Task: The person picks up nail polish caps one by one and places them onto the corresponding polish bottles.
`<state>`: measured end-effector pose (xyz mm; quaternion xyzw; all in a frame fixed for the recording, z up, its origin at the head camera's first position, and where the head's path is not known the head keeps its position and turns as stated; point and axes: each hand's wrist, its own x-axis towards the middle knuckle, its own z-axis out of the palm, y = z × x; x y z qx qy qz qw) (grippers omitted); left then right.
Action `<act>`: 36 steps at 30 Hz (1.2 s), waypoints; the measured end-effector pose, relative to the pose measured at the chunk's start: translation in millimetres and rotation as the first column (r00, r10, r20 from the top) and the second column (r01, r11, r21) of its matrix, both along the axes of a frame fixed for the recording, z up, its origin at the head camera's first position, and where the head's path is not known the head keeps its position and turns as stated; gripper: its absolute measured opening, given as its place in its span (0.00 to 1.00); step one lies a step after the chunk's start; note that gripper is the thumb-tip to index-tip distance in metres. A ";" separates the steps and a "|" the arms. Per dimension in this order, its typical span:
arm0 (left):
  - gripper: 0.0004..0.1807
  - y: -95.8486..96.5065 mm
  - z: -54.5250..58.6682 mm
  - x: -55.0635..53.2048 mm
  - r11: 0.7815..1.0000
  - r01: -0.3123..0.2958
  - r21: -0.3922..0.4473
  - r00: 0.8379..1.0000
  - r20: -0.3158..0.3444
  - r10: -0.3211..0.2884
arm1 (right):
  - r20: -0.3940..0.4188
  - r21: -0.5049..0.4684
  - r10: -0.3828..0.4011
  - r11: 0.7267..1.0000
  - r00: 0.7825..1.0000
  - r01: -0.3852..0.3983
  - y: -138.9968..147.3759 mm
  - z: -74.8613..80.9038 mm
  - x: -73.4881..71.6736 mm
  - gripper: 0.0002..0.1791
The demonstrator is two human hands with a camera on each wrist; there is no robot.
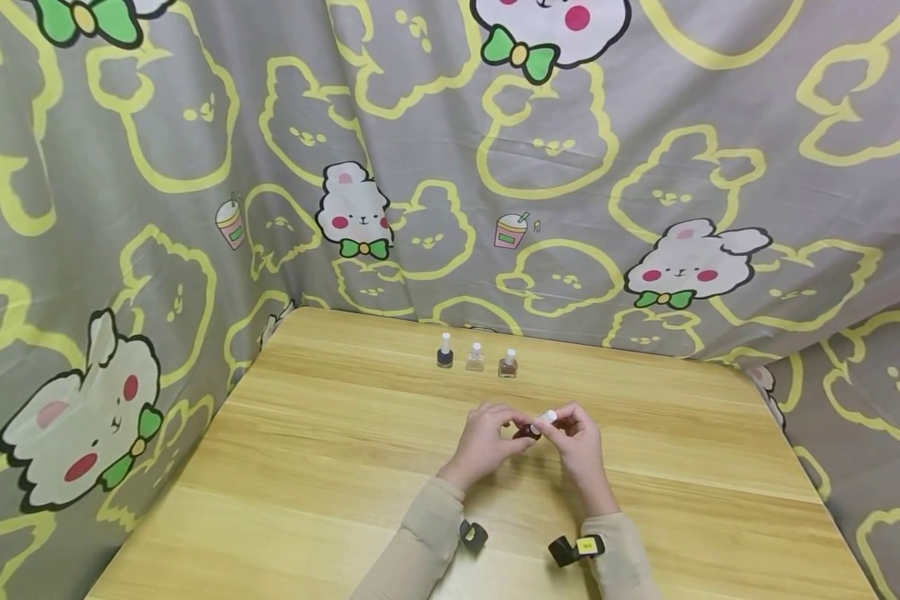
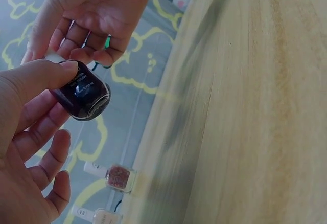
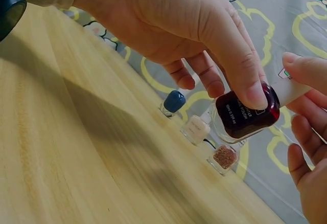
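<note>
Over the table, my left hand grips a small nail polish bottle by its dark red glass body. The left thumb presses on the printed label side. On the bottle's neck is a white cap, which my right hand pinches between thumb and fingers. The bottle is tilted, its cap towards the right hand. In the left wrist view the cap is mostly hidden behind the left thumb, and the right hand's other fingers are loosely curled.
Farther back on the wooden table stand three more polish bottles in a row: dark blue, pale clear and glittery pinkish brown, all white-capped. A patterned grey curtain hangs behind the table and along its sides.
</note>
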<state>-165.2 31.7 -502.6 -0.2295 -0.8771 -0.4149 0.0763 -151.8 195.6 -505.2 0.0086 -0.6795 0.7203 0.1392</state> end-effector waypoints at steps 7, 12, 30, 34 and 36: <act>0.13 1.5 0.2 1.1 1.000 -0.014 -0.006 1.000 -0.007 0.014 | -0.003 0.044 -0.066 0.997 0.998 0.066 -3.5 1.4 0.4 0.14; 0.13 1.3 0.7 1.5 1.000 -0.018 -0.001 1.000 0.001 0.018 | -0.010 0.040 -0.045 0.998 0.999 0.045 -4.0 0.5 -0.6 0.14; 0.13 -0.8 1.9 -2.2 0.997 -0.004 0.074 1.000 0.006 0.004 | -0.046 0.006 0.114 0.994 0.992 -0.114 7.3 -0.8 -0.7 0.16; 0.13 -0.3 1.7 -1.1 0.997 0.008 0.071 1.000 0.006 -0.009 | -0.044 -0.011 0.080 0.997 0.996 -0.081 6.0 -0.3 -0.8 0.13; 0.13 0.4 1.2 -0.8 0.998 0.010 0.070 1.000 0.007 -0.010 | -0.032 -0.016 0.053 0.998 0.998 -0.053 4.9 0.6 -0.5 0.11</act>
